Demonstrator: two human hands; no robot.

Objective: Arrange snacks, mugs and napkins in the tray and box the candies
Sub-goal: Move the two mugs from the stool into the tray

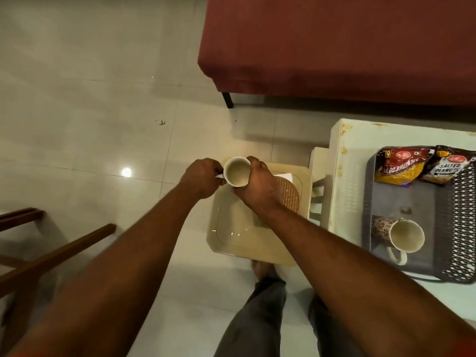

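Both hands hold a cream mug above the far edge of a beige plastic stool. My left hand grips the mug's handle side, and my right hand wraps its body. To the right, a grey perforated tray rests on a pale table. In the tray lie a second patterned mug on its side, a red snack packet and a salted peanuts packet. A woven coaster and white napkins lie on the stool, partly hidden by my right hand.
A maroon couch fills the far right. Wooden chair parts stand at the left. Glossy tiled floor spreads around the stool. My legs and one foot are below the stool.
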